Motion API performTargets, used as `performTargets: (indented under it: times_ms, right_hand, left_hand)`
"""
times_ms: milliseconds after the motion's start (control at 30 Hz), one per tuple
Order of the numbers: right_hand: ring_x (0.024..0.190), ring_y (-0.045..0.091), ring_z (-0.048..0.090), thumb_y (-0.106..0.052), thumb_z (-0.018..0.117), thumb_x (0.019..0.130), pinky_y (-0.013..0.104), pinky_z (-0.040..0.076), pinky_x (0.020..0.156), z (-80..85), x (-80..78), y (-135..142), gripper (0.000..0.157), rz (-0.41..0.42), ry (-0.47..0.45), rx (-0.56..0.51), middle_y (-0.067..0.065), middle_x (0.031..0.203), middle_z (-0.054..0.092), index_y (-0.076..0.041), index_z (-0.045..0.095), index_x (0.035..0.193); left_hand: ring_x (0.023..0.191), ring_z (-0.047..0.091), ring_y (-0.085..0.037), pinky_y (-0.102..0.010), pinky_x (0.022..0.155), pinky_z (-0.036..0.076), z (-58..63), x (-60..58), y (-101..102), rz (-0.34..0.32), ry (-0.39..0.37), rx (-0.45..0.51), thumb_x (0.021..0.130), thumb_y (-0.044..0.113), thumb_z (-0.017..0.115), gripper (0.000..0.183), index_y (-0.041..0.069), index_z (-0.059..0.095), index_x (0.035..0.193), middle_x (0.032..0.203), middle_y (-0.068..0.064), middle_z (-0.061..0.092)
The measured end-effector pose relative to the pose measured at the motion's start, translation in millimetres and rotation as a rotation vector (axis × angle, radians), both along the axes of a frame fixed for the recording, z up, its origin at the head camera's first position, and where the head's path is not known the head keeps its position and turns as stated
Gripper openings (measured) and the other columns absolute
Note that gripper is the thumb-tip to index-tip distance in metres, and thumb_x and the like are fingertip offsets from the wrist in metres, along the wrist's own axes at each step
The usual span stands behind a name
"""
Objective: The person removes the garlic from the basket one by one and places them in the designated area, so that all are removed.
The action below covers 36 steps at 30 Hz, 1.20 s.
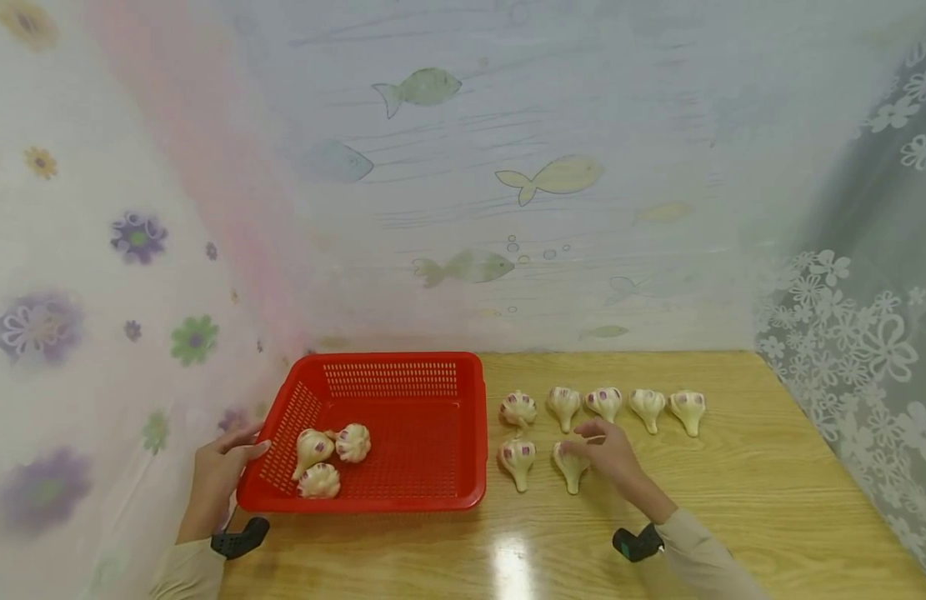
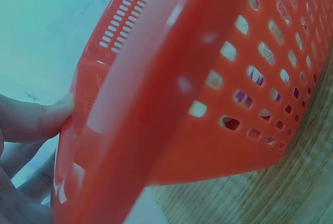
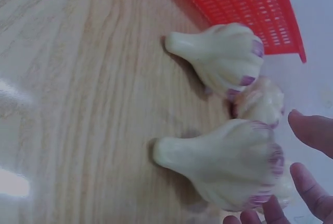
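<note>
My left hand (image 1: 217,475) grips the left rim of a red plastic basket (image 1: 473,433), with the thumb (image 2: 44,117) on the rim and the other fingers behind it. Inside the basket, toward its left end, lie three garlic bulbs (image 1: 313,450). Over on the right, my right hand (image 1: 613,457) is at the front-row garlic bulb (image 1: 570,467), its fingers spread. The right wrist view shows fingertips right at the wide, purple-marked end of that garlic bulb (image 3: 223,164), not closed round it.
Another garlic bulb (image 1: 518,462) lies in the front row by the basket. Behind runs a back row of several garlic bulbs (image 1: 647,408) on the wooden table (image 1: 763,500). Patterned sheets (image 1: 620,100) hang behind and at both sides.
</note>
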State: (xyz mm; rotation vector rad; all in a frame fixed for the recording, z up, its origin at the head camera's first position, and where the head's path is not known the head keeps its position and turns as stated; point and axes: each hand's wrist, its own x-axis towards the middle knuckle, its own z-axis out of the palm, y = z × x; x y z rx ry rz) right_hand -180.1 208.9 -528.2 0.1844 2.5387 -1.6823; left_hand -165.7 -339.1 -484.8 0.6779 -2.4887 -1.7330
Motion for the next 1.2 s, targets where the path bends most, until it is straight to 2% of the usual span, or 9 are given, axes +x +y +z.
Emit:
performTargets:
  times_ms: [200, 367, 500, 667, 800, 967, 1200]
  right_hand:
    - [0.104, 0.033, 0.052, -0.021, 0.074, 0.082, 0.034, 0.048, 0.076, 16.0, -5.9, 1, 0.042, 0.028, 0.036, 0.02, 0.022, 0.116, 0.053, 0.006, 0.057, 0.109]
    - [0.102, 0.033, 0.055, -0.019, 0.075, 0.082, 0.036, 0.05, 0.075, 28.3, -11.6, -2, 0.039, 0.054, 0.068, -0.002, 0.022, 0.114, 0.055, 0.005, 0.058, 0.107]
    - [0.099, 0.032, 0.057, -0.017, 0.074, 0.082, 0.035, 0.052, 0.074, 38.5, -14.2, -9, 0.035, 0.096, 0.099, -0.012, 0.021, 0.111, 0.057, 0.004, 0.06, 0.106]
    - [0.099, 0.033, 0.055, -0.01, 0.071, 0.084, 0.037, 0.052, 0.074, 51.0, -17.8, -21, 0.027, 0.172, 0.125, -0.078, 0.02, 0.112, 0.057, 0.002, 0.06, 0.105]
    - [0.1, 0.033, 0.055, -0.009, 0.071, 0.084, 0.039, 0.052, 0.074, 63.1, -20.5, -34, 0.025, 0.202, 0.114, -0.096, 0.016, 0.109, 0.058, 0.0, 0.061, 0.104]
    - [0.1, 0.031, 0.056, -0.012, 0.073, 0.082, 0.042, 0.051, 0.079, 72.9, -25.6, -51, 0.029, 0.246, 0.093, -0.1, 0.022, 0.111, 0.057, 0.001, 0.062, 0.105]
    - [0.094, 0.026, 0.059, -0.011, 0.072, 0.083, 0.036, 0.051, 0.078, 83.9, -30.7, -75, 0.027, 0.325, 0.091, -0.147, 0.02, 0.108, 0.059, 0.002, 0.061, 0.104]
  left_hand:
    - [0.08, 0.06, -0.004, -0.026, 0.07, 0.055, 1.6, 1.4, 0, -0.011, 0.005, -0.01, 0.092, 0.022, 0.06, 0.051, 0.006, 0.048, 0.138, 0.14, -0.021, 0.043]
    - [0.081, 0.059, -0.004, -0.026, 0.071, 0.055, 1.5, 1.2, -1, -0.018, 0.005, -0.01, 0.092, 0.022, 0.06, 0.051, 0.006, 0.048, 0.139, 0.14, -0.021, 0.042]
    - [0.079, 0.061, -0.005, -0.027, 0.07, 0.056, 1.0, 1.1, -1, -0.014, 0.007, -0.002, 0.092, 0.022, 0.061, 0.051, 0.006, 0.048, 0.138, 0.139, -0.023, 0.043]
    - [0.079, 0.061, -0.005, -0.028, 0.07, 0.056, 0.3, 1.1, 0, -0.013, 0.007, 0.012, 0.091, 0.021, 0.062, 0.052, 0.005, 0.048, 0.138, 0.142, -0.022, 0.04]
    - [0.079, 0.062, -0.006, -0.029, 0.07, 0.056, -1.0, 0.9, 0, -0.01, 0.007, 0.005, 0.091, 0.021, 0.062, 0.051, 0.004, 0.049, 0.137, 0.14, -0.021, 0.042]
    - [0.08, 0.061, -0.009, -0.03, 0.07, 0.056, -1.5, 1.1, 2, -0.001, 0.006, -0.012, 0.091, 0.022, 0.062, 0.05, 0.005, 0.051, 0.136, 0.13, -0.018, 0.048]
    - [0.081, 0.062, -0.012, -0.03, 0.07, 0.056, 0.4, 1.4, 3, 0.01, 0.014, 0.015, 0.091, 0.021, 0.062, 0.049, 0.005, 0.051, 0.136, 0.123, -0.016, 0.052]
